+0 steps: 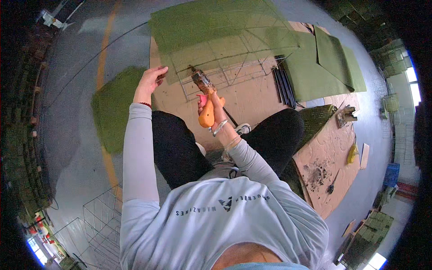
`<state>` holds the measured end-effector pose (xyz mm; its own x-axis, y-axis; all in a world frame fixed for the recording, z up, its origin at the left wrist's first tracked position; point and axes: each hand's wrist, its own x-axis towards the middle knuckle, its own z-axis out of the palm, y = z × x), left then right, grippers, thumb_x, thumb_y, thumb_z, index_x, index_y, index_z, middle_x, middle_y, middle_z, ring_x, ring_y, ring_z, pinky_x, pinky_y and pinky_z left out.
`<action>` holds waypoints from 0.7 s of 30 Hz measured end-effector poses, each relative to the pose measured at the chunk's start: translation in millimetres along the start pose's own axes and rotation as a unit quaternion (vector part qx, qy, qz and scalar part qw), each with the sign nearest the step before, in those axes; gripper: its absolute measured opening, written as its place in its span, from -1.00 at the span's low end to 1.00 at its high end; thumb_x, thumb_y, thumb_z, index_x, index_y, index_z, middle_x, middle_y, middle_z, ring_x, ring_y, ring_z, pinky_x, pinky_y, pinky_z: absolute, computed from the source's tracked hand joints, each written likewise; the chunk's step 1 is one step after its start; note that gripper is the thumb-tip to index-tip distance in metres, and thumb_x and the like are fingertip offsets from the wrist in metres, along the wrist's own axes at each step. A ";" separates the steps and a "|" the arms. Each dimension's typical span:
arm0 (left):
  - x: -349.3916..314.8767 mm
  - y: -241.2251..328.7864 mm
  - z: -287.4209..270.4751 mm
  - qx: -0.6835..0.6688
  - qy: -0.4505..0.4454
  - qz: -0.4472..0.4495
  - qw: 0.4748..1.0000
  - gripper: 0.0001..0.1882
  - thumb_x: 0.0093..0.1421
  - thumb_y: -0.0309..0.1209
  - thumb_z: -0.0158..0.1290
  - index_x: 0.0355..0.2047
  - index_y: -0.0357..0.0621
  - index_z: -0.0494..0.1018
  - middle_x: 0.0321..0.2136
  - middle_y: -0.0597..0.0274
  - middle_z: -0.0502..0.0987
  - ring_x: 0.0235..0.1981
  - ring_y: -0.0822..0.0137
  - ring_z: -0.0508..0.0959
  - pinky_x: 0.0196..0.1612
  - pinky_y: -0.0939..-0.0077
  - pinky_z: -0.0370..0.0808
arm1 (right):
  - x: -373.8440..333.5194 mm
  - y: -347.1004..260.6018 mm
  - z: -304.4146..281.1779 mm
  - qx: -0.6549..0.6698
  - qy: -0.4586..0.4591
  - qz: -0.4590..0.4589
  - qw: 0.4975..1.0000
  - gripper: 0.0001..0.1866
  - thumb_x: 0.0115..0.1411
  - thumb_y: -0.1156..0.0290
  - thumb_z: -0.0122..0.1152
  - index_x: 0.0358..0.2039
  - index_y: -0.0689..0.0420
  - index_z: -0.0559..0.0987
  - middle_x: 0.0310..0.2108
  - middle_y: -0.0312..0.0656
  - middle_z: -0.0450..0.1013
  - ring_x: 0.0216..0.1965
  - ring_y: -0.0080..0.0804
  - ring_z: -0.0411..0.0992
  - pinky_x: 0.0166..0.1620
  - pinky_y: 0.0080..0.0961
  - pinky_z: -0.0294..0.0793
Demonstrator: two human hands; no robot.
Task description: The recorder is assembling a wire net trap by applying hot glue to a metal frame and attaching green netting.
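Clearly the work centred on the wire frame (225, 67), which lay on cardboard sheets (252, 101) with green turf (211, 22) draped over its far side. The right hand (211, 105) was closed around the orange grip of a glue gun (204, 96), whose darkened nozzle pointed away from the person and reached the near edge of the wire frame, just where the turf's border met the wires. The left hand (150, 81) hovered to the left of the frame, fingers curled loosely at the turf's near corner; whether it actually pinched the fabric could not be told.

Judging from this, the step in hand was bonding the turf edge to the frame. Doing it well would have called for keeping the nozzle tip close against the wire, laying a narrow line rather than blobs, and using the left hand to pull the turf flat and taut so no wrinkle was trapped. Fingers were best kept off the fresh seam, since the tip looked hot and crusted.

To the right of the frame lay a bundle of dark rods (284, 85) and further turf pieces (330, 60); nearer the person than the frame, both black-trousered knees (180, 148) flanked the working spot.
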<state>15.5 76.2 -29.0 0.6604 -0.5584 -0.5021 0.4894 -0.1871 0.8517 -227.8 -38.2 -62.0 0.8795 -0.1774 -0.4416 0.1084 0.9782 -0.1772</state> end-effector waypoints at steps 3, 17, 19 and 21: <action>-2.0 0.4 0.3 0.008 0.005 -0.003 1.000 -0.83 -0.11 -0.36 0.16 -0.50 0.01 0.38 -0.57 0.48 0.40 -0.52 0.56 0.34 -0.46 0.64 0.21 | 0.1 -4.7 0.9 -0.014 0.021 -0.030 0.999 -0.53 0.02 -0.05 -0.02 -0.26 0.09 0.31 -0.54 -0.18 0.38 -0.64 -0.44 0.36 -0.56 -0.56 0.44; 0.1 -1.7 -2.9 0.012 -0.010 0.005 1.000 -0.85 -0.06 -0.32 0.12 -0.48 0.00 0.40 -0.63 0.52 0.37 -0.61 0.60 0.34 -0.59 0.73 0.23 | -1.3 -38.1 -7.7 -0.011 -0.011 -0.108 0.994 -0.58 0.04 -0.04 -0.04 -0.32 0.08 0.32 -0.57 -0.21 0.37 -0.62 -0.46 0.35 -0.54 -0.57 0.42; -3.0 0.2 1.6 0.013 -0.027 0.006 1.000 -0.85 -0.05 -0.32 0.11 -0.48 0.00 0.40 -0.63 0.52 0.37 -0.61 0.61 0.34 -0.58 0.73 0.23 | -6.2 -43.9 -5.9 -0.010 -0.004 -0.117 0.993 -0.58 0.04 -0.04 -0.05 -0.32 0.08 0.32 -0.58 -0.21 0.37 -0.63 -0.46 0.35 -0.55 -0.57 0.42; -2.3 2.3 8.0 0.014 -0.040 0.008 0.999 -0.86 -0.05 -0.31 0.11 -0.47 0.00 0.40 -0.62 0.52 0.38 -0.61 0.61 0.34 -0.58 0.74 0.24 | -2.8 -48.2 -10.5 -0.004 -0.002 -0.111 0.994 -0.57 0.05 -0.05 -0.06 -0.32 0.08 0.32 -0.60 -0.22 0.36 -0.64 -0.47 0.34 -0.57 -0.58 0.41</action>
<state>10.6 70.6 -24.7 0.6192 -0.6242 -0.4765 0.4630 -0.1998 0.8635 -240.3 -86.0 -61.5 0.8358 -0.3888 -0.3877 0.2966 0.9139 -0.2771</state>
